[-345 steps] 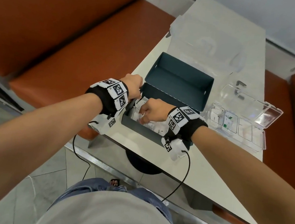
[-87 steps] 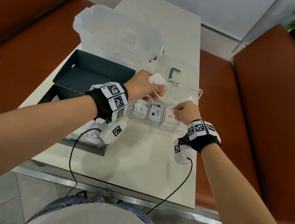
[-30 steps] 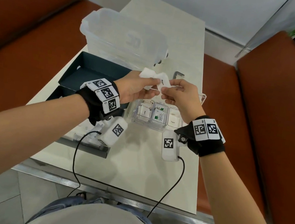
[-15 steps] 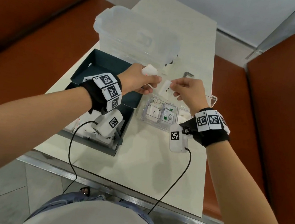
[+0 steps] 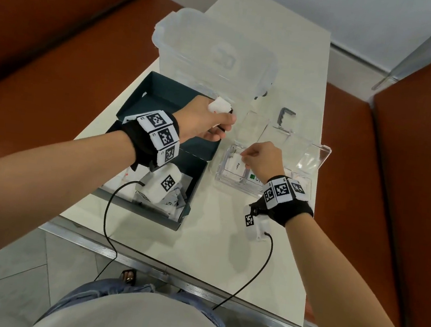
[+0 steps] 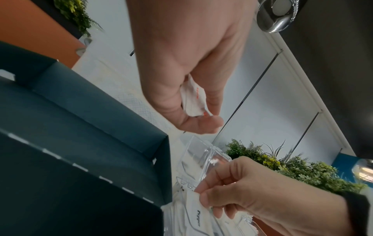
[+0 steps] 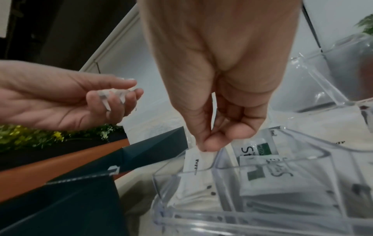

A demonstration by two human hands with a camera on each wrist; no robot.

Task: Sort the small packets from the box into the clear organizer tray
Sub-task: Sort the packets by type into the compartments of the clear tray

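— Two hands, what changed?
— Half a second ago the right hand [image 5: 262,158] pinched its white pepper packet [image 7: 194,161] above the clear plastic organizer tray [image 5: 236,186]; now it dips into the leftmost compartment.
— And beyond the tray?
— Left hand [image 5: 204,122] grips white packets [image 6: 192,99]; only its wrist view shows red print.

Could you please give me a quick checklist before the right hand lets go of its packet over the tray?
1. Right hand pinches the pepper packet: ok.
2. Packet is over the leftmost compartment of the clear organizer tray: ok.
3. Packet fully below the rim: not ok, its top is still above.
4. Tray lid open: ok.
5. Left hand holds more packets, clear of the tray: ok.
6. Room left in that compartment: cannot tell.
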